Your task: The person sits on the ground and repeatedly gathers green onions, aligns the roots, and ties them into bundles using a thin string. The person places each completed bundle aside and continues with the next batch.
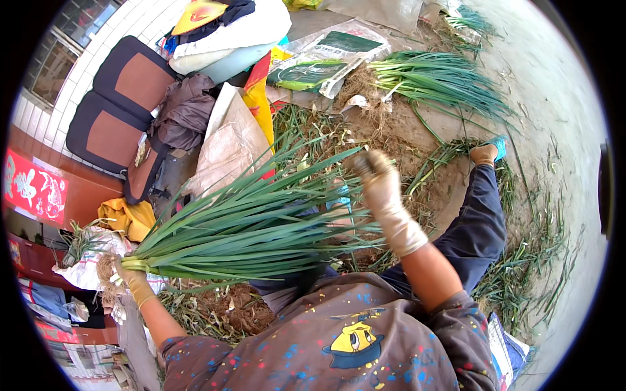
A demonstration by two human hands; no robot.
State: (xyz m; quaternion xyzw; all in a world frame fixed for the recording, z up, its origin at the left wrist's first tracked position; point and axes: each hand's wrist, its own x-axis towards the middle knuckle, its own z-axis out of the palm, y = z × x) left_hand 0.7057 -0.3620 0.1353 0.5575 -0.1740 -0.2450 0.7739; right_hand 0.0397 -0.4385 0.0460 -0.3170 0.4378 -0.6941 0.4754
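Note:
My left hand (133, 282), in a soiled pale glove, grips a large bunch of long leafy green garlic or scallions (234, 229) near the root end. Tangled pale-brown roots (108, 273) stick out to the left of that hand. The leaves fan rightward across my lap, their tips reaching near the other hand. My right hand (377, 171), gloved with dirty fingers, is raised beside the leaf tips; it is blurred, and its fingers look curled. Whether anything is inside it is hidden. A second pile of the same greens (435, 83) lies on the ground ahead, roots to the left.
Cut leaves and root scraps (508, 264) litter the ground around my legs. Printed plastic sacks (337, 54) lie at the front. To the left stand a brown-and-black seat (122, 102), a beige woven sack (230, 146) and a yellow cloth (128, 219). A blue-white bag (508, 349) sits at right.

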